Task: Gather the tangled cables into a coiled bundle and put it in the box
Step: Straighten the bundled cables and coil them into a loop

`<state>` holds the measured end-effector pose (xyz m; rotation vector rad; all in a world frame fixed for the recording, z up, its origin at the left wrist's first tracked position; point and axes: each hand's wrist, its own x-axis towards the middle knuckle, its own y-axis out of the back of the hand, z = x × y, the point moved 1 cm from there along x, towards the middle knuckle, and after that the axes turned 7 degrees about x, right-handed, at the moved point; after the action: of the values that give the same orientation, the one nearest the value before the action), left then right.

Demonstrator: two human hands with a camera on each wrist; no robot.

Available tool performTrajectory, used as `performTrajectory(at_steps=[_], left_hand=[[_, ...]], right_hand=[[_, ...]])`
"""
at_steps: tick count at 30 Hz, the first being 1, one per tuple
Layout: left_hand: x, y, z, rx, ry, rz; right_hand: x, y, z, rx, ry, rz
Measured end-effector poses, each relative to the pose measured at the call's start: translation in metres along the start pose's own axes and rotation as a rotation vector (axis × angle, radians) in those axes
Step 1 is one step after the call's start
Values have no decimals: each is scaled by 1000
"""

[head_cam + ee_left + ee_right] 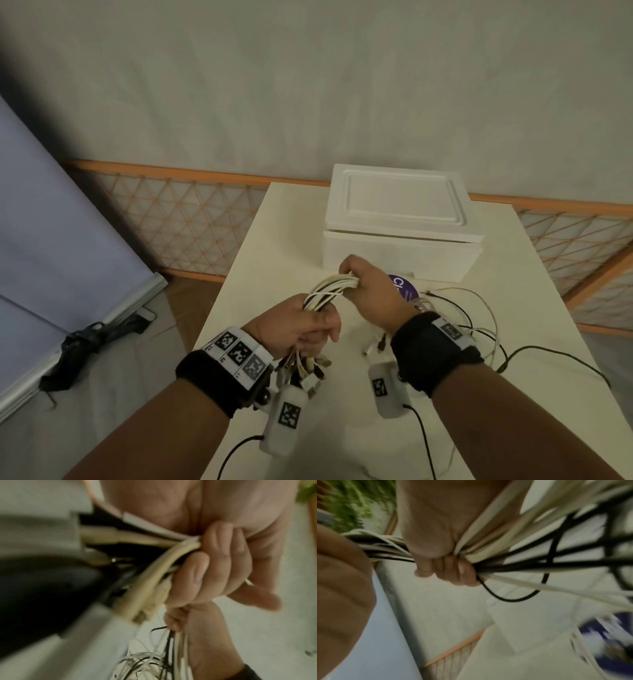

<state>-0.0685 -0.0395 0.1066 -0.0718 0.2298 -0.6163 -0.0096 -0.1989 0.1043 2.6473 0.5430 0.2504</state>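
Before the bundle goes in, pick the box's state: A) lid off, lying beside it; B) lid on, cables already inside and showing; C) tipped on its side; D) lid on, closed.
D: the lid sits flat on the upright box, while the cables are gripped in front of it by the left hand and right hand.

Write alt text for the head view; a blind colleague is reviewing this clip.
Two hands grip a bunch of white and black cables above a cream table: the left hand nearer, plugs dangling below it, the right hand farther. Behind stands a white foam box, lid on; loose cables trail right.
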Motion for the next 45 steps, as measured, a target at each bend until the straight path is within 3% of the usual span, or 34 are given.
performTrajectory(at_steps=[4,6,10,12,15,20,22,24,27,28,31,34,37,40,42,43,45], left_hand=[[2,-2,-12,297,199,53],[3,0,-17,461,266,60],[8,10,-21,674,364,260],[13,10,-23,906,377,338],[18,3,-18,1083,327,288],[13,0,-15,953,248,304],[11,0,-14,872,242,326],[12,1,-12,817,253,335],[12,-3,-8,850,247,258],[11,-4,-4,877,240,228],[6,-3,6,969,238,162],[-2,6,8,1007,247,167],[-15,31,7,860,288,303],[-38,72,11,636,245,497],[-44,83,14,623,250,483],[-41,79,16,692,292,438],[-25,63,17,820,364,335]], right_hand=[[13,24,-14,-299,60,114],[12,30,-11,-495,31,72],[1,32,-4,-703,-96,-96],[-9,22,-3,-709,7,-222],[-21,-7,-6,-663,251,-382],[-22,10,-3,-525,145,-372],[-22,18,-8,-446,148,-277],[-22,22,-14,-439,209,-164],[-17,24,-10,-617,310,-115],[-15,28,-5,-632,247,-101],[-13,53,23,-649,-127,-30],[-14,68,49,-791,-231,-103],[-25,96,69,-778,-271,-58],[-59,151,95,-867,-483,0],[-73,168,101,-812,-602,-13],[-71,165,97,-757,-576,-21],[-54,141,72,-632,-340,-16]])
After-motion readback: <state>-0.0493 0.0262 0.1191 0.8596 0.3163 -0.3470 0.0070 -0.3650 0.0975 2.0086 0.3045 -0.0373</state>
